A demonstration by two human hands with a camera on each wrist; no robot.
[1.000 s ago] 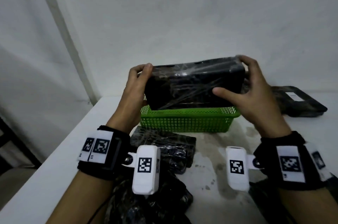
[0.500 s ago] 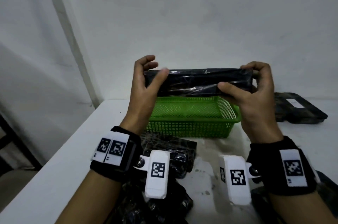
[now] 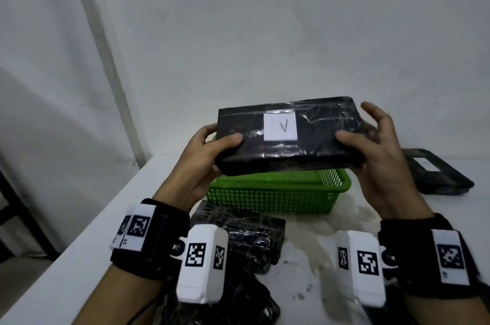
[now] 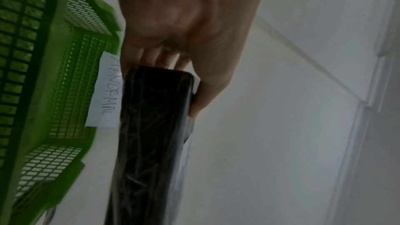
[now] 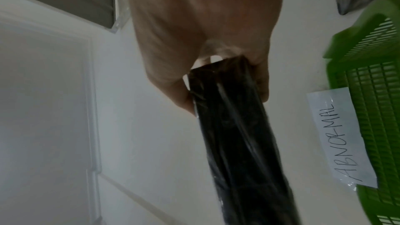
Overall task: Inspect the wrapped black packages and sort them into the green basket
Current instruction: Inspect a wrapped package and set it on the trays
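Note:
A flat black package [image 3: 313, 147] wrapped in clear film hovers above the green basket [image 3: 275, 194]. Its upper face carries a white label [image 3: 280, 127] marked "V". My left hand [image 3: 209, 157] grips its left end, thumb on top and fingers beneath. My right hand [image 3: 371, 149] holds the right end, thumb on the top face, some fingers spread behind. Both wrist views show the package edge-on [image 4: 151, 143] [image 5: 240, 143] between thumb and fingers. A paper tag reading "ABNORMAL" [image 5: 339, 136] [image 4: 106, 90] hangs on the basket.
More wrapped black packages [image 3: 238, 237] lie on the white table in front of the basket, between my forearms. Another black package [image 3: 437, 173] with a white label lies to the right of the basket. The table's left edge [image 3: 87, 229] drops off beside my left wrist.
The package has been turned from its plain face through edge-on, so that its labelled "V" face now points toward me. Both hands stayed at its ends above the basket.

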